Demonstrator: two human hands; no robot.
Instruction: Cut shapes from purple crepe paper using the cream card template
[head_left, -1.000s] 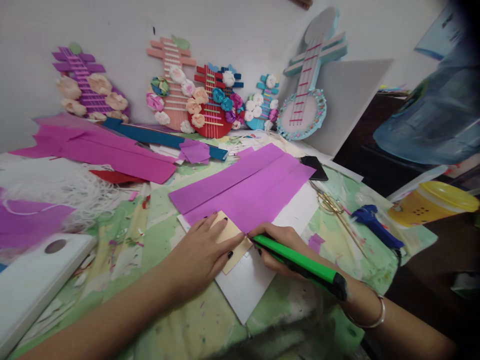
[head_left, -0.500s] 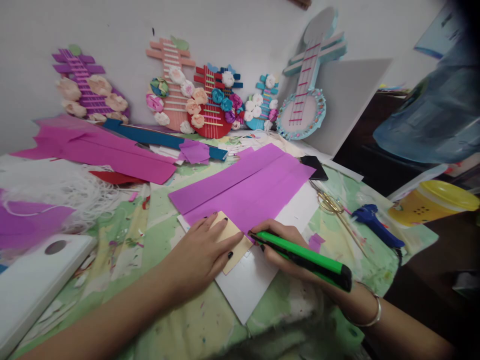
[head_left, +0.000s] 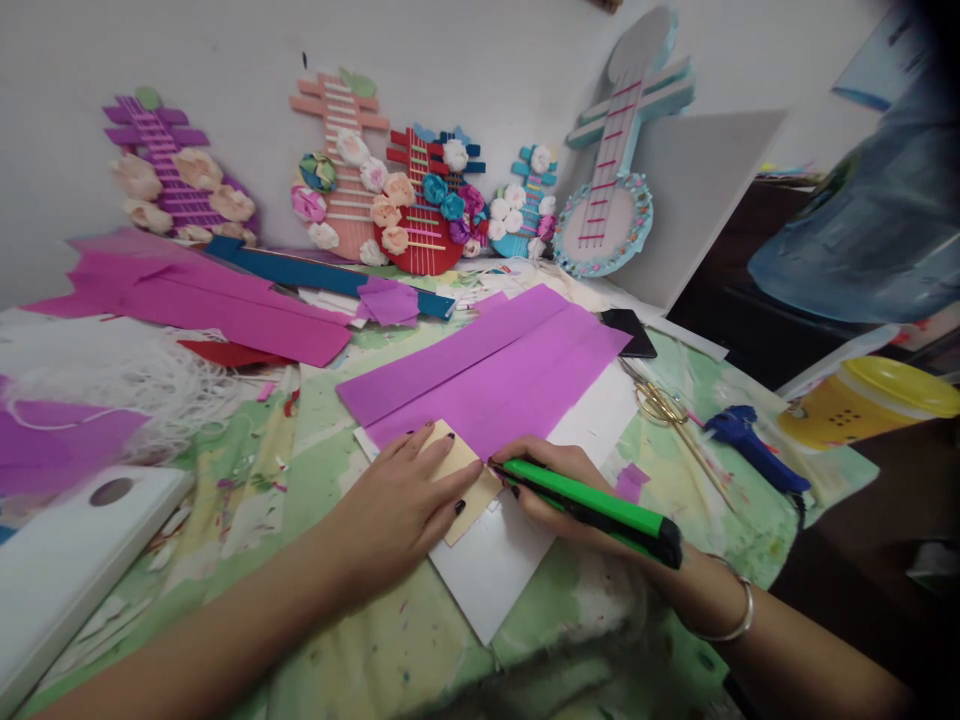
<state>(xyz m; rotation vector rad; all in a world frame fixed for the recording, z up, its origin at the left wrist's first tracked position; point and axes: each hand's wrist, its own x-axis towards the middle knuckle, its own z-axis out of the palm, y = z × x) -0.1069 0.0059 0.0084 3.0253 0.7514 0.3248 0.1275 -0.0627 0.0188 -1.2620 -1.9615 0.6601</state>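
My left hand lies flat with its fingers spread, pressing a pale yellow card down over the near edge of a purple paper sheet. Under both is a white board, its near corner showing. My right hand is closed around a green and black utility knife. The knife's front end sits beside the card's right edge, close to my left fingertips, where the purple sheet ends. The blade itself is too small to make out.
Gold-handled scissors, a blue glue gun and a yellow-lidded tub stand or lie to the right. Magenta paper, white shredded strips and a white slab are on the left. Decorated paper instruments lean against the wall.
My right hand and the utility knife have shifted slightly left and up, closer along the card's edge. My left hand and the card stay almost in place.
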